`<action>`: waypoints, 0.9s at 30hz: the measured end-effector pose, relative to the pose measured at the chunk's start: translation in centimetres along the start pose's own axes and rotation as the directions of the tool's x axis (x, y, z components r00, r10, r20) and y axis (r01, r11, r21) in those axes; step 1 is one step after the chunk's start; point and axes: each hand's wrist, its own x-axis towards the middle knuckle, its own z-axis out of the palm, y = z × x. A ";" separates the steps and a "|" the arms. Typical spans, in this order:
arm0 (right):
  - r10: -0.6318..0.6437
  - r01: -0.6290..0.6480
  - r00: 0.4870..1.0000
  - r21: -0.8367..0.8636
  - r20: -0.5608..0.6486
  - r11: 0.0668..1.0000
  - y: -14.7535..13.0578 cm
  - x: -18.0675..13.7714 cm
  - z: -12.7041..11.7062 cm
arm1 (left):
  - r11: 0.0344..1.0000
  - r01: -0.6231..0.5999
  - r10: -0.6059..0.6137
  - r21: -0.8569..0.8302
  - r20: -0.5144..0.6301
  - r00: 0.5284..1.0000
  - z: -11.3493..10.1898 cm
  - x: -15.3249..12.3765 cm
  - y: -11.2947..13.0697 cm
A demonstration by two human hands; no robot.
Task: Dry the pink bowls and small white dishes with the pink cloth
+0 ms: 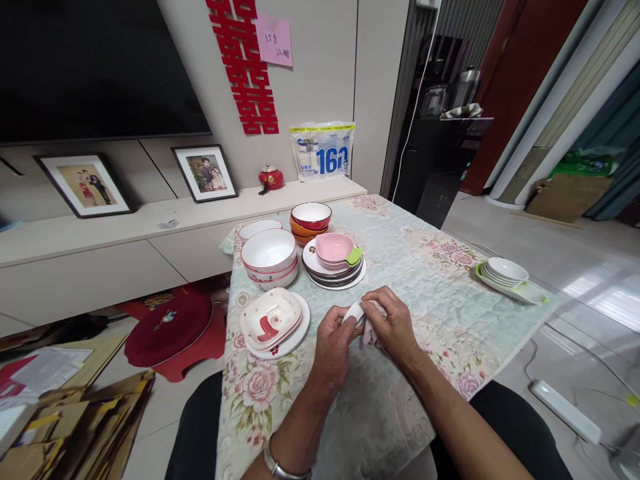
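Note:
Both my hands meet over the floral tablecloth [430, 293] near its front edge. My left hand [334, 347] and my right hand [393, 323] are closed round a small white cloth [356, 313], which is bunched between the fingers. Just left of my left hand lies a white dish with a red pattern [270, 320] on a plate. Behind my hands a pink bowl with a green handle [336, 248] sits on a stack of plates [334, 272].
White bowls with red rims [269, 257] are stacked at the left back; an orange and red bowl stack [311, 220] stands behind. Small white saucers on a green tray [505, 275] sit at the table's right edge. A low cabinet with framed photos [85, 183] runs along the wall.

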 end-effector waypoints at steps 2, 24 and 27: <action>-0.066 0.066 0.996 0.006 0.053 0.998 -0.3 -0.1 0.1 | 1.000 0.011 -0.011 -0.017 0.005 1.000 0.0 0.1 0.0; -0.012 0.012 0.999 0.007 0.053 1.000 0.2 -0.2 0.2 | 1.000 -0.009 0.009 0.009 -0.079 0.997 -0.5 0.4 0.1; -0.084 0.084 0.990 0.003 0.116 0.996 -0.4 -0.3 0.1 | 1.000 -0.014 0.012 -0.021 -0.068 0.998 -0.4 0.4 0.1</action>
